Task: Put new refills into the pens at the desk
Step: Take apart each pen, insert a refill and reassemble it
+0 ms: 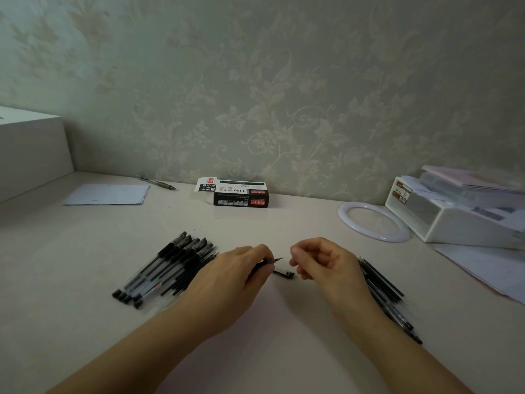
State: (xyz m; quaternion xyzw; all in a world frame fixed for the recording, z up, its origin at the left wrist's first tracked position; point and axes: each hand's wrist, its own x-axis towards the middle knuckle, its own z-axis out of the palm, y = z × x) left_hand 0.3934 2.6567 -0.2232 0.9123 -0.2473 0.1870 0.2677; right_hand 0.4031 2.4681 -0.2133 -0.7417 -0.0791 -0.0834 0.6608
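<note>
Now your left hand (241, 273) is pinching a pen (270, 264), tip pointing right; your right hand (324, 265) is hovering just beside it, loosely curled, holding nothing.

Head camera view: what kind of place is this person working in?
Probably a home desk or study corner. Floral wallpaper backs a pale desk that carries a row of black gel pens, an opened refill box and a white desktop organizer stuffed with papers.

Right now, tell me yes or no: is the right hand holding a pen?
No, the right hand hovers with loosely curled fingers and holds nothing, while the left hand grips the pen.
</note>
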